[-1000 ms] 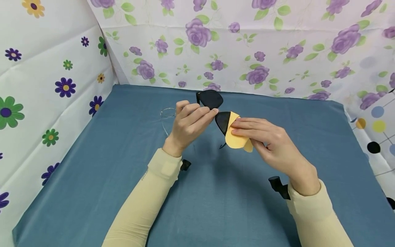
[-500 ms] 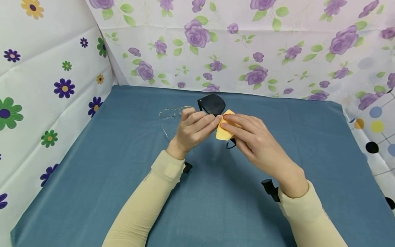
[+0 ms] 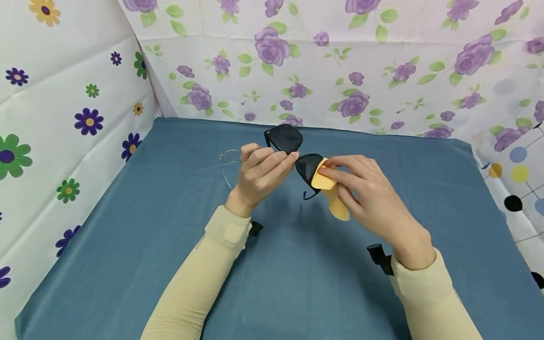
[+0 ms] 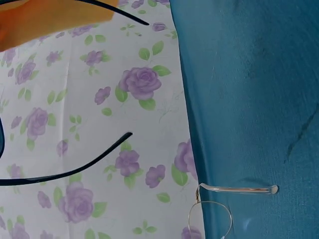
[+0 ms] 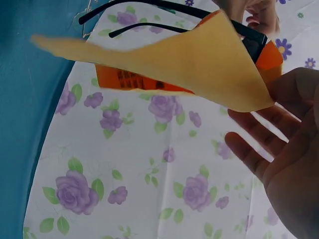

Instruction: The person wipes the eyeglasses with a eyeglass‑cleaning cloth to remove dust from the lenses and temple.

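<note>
A pair of black sunglasses (image 3: 285, 138) is held up above the table, its two dark lenses facing up. My left hand (image 3: 265, 172) pinches the frame near the bridge, between the lenses. At the other lens, my right hand (image 3: 365, 189) pinches a yellow cleaning cloth (image 3: 337, 204) folded over the lens's outer edge, one end hanging below. In the right wrist view the cloth (image 5: 199, 64) covers part of the sunglasses, and both dark temples (image 5: 149, 25) stick out past it. The left wrist view shows the temple tips (image 4: 99, 158) pointing away from the hand.
Wire-rimmed eyeglasses (image 3: 225, 166) lie on the blue tablecloth (image 3: 191, 141) behind my left hand, partly hidden by it. A floral sheet (image 3: 314, 66) hangs behind the table's far edge. Black cameras (image 3: 380, 259) sit at both wrists.
The right hand with the cloth moves in over the lens toward the bridge, then back out to its outer edge, uncovering most of it. The sunglasses shift slightly with the left hand.
</note>
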`<state>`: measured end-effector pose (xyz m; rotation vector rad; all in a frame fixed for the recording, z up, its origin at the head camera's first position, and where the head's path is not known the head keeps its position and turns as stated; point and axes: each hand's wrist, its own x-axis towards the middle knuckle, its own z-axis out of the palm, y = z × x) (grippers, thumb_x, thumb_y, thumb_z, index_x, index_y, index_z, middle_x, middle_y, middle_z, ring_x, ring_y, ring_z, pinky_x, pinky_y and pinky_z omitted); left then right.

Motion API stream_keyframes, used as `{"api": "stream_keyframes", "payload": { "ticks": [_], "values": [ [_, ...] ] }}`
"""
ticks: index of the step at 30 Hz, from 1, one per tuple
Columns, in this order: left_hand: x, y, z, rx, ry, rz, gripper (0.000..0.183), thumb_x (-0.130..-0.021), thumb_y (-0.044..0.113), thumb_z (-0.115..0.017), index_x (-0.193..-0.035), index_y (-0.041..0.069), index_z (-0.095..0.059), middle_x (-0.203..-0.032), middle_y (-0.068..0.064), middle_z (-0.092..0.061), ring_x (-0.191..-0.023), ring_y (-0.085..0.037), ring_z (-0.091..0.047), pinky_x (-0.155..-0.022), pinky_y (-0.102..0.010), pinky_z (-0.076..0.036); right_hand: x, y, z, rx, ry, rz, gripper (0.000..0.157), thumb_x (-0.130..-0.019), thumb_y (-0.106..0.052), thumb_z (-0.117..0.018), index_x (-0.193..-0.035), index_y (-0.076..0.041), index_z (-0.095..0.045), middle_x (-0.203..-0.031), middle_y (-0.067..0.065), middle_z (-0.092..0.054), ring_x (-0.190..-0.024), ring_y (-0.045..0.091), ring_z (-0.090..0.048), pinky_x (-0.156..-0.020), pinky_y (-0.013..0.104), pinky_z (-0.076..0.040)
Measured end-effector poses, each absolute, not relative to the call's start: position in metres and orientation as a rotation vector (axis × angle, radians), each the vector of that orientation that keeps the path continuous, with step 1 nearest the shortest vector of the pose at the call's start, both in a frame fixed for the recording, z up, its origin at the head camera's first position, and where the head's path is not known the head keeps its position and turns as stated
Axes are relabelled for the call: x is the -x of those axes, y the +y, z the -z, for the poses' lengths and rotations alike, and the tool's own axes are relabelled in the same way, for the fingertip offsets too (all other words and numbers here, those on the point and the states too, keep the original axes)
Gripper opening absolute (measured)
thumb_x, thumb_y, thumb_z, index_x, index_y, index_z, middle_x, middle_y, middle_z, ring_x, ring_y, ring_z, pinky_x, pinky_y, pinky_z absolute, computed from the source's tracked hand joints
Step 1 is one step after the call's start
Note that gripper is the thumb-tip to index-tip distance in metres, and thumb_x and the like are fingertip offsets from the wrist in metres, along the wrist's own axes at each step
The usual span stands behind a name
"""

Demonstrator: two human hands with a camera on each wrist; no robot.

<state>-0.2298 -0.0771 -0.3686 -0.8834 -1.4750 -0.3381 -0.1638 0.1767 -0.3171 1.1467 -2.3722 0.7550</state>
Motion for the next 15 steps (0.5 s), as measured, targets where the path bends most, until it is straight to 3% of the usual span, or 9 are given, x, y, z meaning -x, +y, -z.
{"api": "stream_keyframes", "payload": {
  "ticks": [15],
  "values": [
    [0.2261,-0.0673,0.3724,0.906,-1.493,0.3,0.02,-0.083,0.008,-0.088,-0.102,0.008,-0.082,-0.085,-0.002,-0.069,-0.084,-0.019,-0.053,-0.079,-0.04,-0.033,0.1652,0.1715,0.3204,-1.231,-2.305,-0.699,0.038,-0.097,0.003,-0.06,-0.133,-0.004,-0.07,-0.136,0.013,-0.064,-0.119,0.035,-0.055,-0.102,0.056,-0.039]
  ]
}}
